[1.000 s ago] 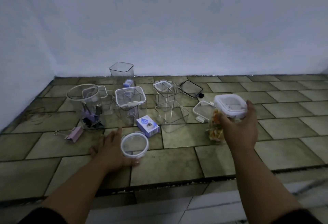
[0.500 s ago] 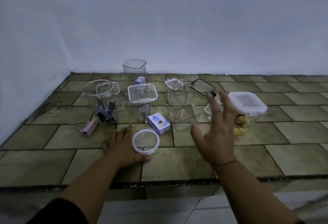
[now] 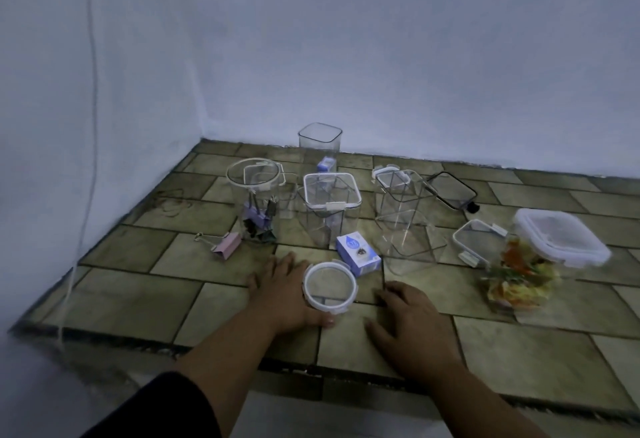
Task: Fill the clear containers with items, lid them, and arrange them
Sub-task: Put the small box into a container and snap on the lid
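Slippage was risked: round white-rimmed clear lid (image 3: 329, 285) was only touched by flat left hand (image 3: 284, 293); right hand (image 3: 412, 316) spread, empty.

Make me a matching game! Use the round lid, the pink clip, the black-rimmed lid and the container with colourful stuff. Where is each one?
Things:
1. round lid
2. pink clip
3. black-rimmed lid
4. colourful container

Places:
A. far right, with its lid on
B. right beside the left hand
C. on the floor, left of the clip jar
D. toward the wall, right of the empty containers

Pairs: 1-B, 2-C, 3-D, 4-A
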